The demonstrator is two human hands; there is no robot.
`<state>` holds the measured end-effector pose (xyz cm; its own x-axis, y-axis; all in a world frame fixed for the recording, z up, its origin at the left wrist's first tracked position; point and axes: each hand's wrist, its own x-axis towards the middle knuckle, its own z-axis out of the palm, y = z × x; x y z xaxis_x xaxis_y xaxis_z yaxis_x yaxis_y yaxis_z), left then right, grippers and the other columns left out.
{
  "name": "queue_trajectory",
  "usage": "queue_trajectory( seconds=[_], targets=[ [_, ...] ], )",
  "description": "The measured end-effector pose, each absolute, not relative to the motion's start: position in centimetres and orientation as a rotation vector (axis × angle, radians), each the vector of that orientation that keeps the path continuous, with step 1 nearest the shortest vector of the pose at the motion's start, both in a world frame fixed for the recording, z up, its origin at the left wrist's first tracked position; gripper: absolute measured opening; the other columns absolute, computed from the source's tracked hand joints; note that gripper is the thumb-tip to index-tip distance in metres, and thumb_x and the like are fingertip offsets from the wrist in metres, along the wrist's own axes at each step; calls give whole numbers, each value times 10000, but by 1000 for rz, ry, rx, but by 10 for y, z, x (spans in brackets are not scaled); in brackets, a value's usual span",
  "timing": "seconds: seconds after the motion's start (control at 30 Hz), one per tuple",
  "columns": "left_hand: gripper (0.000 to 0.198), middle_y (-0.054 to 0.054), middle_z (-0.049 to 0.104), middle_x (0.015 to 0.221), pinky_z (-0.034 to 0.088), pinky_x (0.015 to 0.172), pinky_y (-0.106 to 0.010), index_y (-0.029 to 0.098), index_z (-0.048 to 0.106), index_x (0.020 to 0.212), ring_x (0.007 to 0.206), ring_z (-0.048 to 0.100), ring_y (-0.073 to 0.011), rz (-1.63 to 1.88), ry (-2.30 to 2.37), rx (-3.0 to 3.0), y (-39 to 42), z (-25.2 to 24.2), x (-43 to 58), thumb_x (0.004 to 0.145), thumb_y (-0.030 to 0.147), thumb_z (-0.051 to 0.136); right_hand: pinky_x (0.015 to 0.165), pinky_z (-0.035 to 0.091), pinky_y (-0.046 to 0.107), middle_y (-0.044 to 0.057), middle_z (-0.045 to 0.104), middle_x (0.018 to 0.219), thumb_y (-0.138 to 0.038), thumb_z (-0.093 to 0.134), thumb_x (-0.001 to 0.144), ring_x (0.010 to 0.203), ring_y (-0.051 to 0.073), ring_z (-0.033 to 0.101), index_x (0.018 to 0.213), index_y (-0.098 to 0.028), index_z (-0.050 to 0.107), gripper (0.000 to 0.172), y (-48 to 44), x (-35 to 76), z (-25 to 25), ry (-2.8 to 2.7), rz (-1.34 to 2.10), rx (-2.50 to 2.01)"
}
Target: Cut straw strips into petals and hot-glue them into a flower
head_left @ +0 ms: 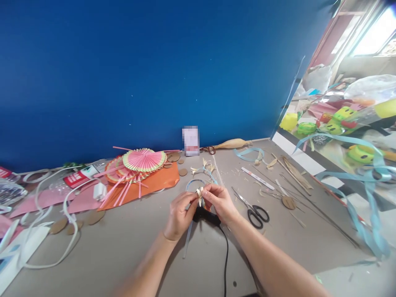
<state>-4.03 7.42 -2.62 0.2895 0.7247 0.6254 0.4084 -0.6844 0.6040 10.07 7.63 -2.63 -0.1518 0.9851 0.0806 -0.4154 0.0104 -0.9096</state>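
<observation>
My left hand point(182, 213) and my right hand point(221, 202) meet at the middle of the table, fingertips pinched on a small cream flower-like piece point(199, 195) of dry husk. Just below them lies a black glue gun point(208, 216), partly hidden by my hands, its cord running toward me. A translucent stick point(187, 243) points out from under my left hand. Behind my fingers is a pale blue ribbon-wrapped ring point(194, 182) bearing more cream husk flowers point(208, 167). Black-handled scissors point(253, 209) rest to the right of my right hand, blades slightly apart.
Pink paper fans point(144, 160) lie on orange paper point(170, 180) at left, near a white charger cable point(66, 202) and cardboard discs point(58, 226). To the right are a white marker point(258, 178), thin sticks point(321, 214), husk scraps and blue ribbon point(371, 206). A blue panel point(185, 74) stands behind.
</observation>
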Motion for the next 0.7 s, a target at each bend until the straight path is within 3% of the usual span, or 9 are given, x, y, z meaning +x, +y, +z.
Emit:
queue_trajectory(
  seconds=[0.4,0.7],
  targets=[
    [96,-31,581,725,437,622,-224,160,567,795,661,541,-120,1328,967,2194,72,-27,-39,783,118,481,358,356,183,-78,418,439,-250,639,640,337,38,309,601,-167,506,162,71,102,-12,-842,1711,-620],
    [116,-39,589,718,437,626,-250,165,570,795,660,547,-132,1230,917,2213,73,-23,-42,801,150,455,365,325,173,-70,416,446,-320,604,695,364,45,356,625,-156,515,199,71,107,-3,-1161,1534,-783]
  ],
)
